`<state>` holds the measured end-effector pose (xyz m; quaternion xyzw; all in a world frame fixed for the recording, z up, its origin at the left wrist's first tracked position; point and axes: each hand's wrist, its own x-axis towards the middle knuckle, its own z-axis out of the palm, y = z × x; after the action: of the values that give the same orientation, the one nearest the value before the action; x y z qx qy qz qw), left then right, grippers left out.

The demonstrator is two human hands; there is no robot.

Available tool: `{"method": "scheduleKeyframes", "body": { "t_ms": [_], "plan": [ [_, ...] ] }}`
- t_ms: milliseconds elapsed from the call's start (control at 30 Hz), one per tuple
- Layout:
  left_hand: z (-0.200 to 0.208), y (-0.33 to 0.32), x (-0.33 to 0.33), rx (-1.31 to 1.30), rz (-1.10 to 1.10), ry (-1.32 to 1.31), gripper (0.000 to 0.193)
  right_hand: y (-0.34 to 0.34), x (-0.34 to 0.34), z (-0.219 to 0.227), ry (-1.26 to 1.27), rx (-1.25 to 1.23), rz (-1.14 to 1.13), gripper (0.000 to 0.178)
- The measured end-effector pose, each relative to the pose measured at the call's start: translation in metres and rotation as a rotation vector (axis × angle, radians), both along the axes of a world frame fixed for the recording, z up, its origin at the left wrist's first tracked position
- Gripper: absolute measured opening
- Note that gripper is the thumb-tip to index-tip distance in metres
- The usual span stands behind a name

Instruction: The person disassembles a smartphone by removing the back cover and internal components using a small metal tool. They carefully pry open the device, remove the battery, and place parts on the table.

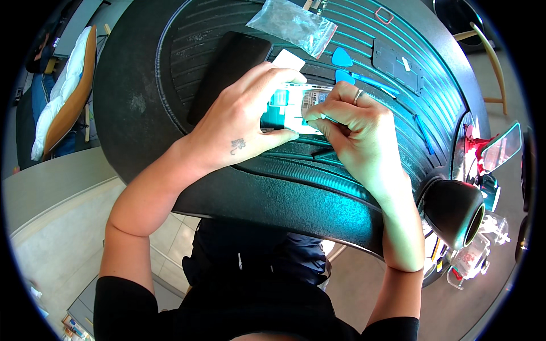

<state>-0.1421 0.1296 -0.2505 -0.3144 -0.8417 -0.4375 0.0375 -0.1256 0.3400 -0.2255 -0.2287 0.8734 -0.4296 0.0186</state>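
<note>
An opened phone [275, 118], its inner parts and a labelled battery showing, lies on the ribbed black mat [187, 62]. My left hand [230, 108] grips it from the left, fingers along the far edge and thumb at the near edge. Over the phone's right end, my right hand [364, 122] is closed in a pinch. Whatever sits between those fingertips is too small and hidden to name. A dark flat phone-shaped panel [230, 65] is partly behind my left hand, beside a small white piece [289, 60].
Beyond the phone are a clear zip bag [293, 25], blue picks [342, 57], a blue pry tool [375, 83], and a dark thin plate [398, 65]. A thin red frame [384, 15] lies farther back. At the right stands a black rounded vessel [452, 210] near clear plastic containers [472, 256].
</note>
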Motion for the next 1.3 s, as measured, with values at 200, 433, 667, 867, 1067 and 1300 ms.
{"method": "scheduleKeyframes", "body": {
  "t_ms": [200,433,667,867,1067,1300],
  "plan": [
    [-0.002,0.0,0.0,0.008,0.003,-0.003,0.064,0.003,0.002,-0.001,-0.017,0.015,0.004,0.018],
    [-0.001,-0.003,-0.002,-0.01,0.013,0.002,0.063,-0.004,0.014,-0.013,0.119,0.125,-0.059,0.027],
    [0.001,-0.005,-0.004,0.003,0.002,-0.033,0.064,0.006,0.01,0.007,0.16,0.07,-0.115,0.015],
    [0.001,-0.001,-0.003,-0.047,0.002,0.093,0.064,0.018,-0.005,-0.001,0.049,-0.532,-0.221,0.025],
    [0.002,0.0,-0.003,-0.057,-0.027,0.194,0.064,0.009,0.007,-0.01,-0.368,-0.711,-0.194,0.021],
    [0.004,0.003,0.004,-0.028,-0.068,0.237,0.062,-0.001,0.012,-0.012,-0.233,-0.634,-0.217,0.009]
  ]
}}
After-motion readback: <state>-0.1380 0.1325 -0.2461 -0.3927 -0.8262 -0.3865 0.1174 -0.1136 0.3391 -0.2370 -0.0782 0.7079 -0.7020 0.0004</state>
